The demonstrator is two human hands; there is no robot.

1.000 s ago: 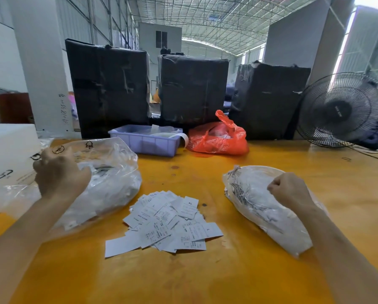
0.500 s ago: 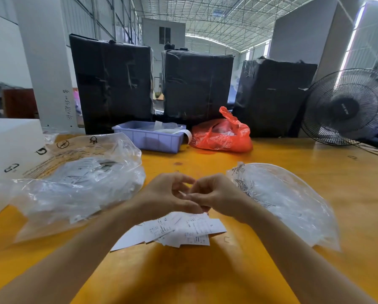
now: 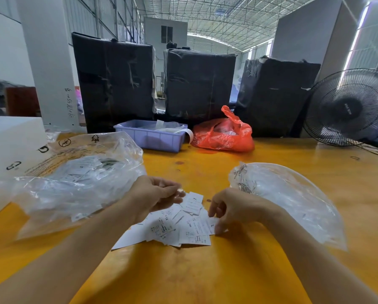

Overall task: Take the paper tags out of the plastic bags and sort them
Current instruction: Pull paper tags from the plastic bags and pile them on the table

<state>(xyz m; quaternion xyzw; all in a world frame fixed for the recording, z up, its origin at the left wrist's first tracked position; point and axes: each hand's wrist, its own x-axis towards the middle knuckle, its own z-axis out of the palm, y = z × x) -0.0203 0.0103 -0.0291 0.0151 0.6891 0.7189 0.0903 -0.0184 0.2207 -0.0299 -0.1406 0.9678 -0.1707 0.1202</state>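
A loose pile of white paper tags lies on the yellow table in front of me. My left hand hovers over the pile's left side with curled fingers, pinching a tag marked XL at its fingertips. My right hand is at the pile's right edge, with thumb and fingers pinching a tag marked L. A large clear plastic bag holding more tags lies to the left. A second clear bag, flatter, lies to the right behind my right wrist.
A lilac plastic bin and a red plastic bag sit at the back of the table before three black-wrapped boxes. A black fan stands at the back right. A white box is at the far left.
My hands left the two bags, met over the tag pile, and have now parted a little. Each hand now has a tag at its fingers.
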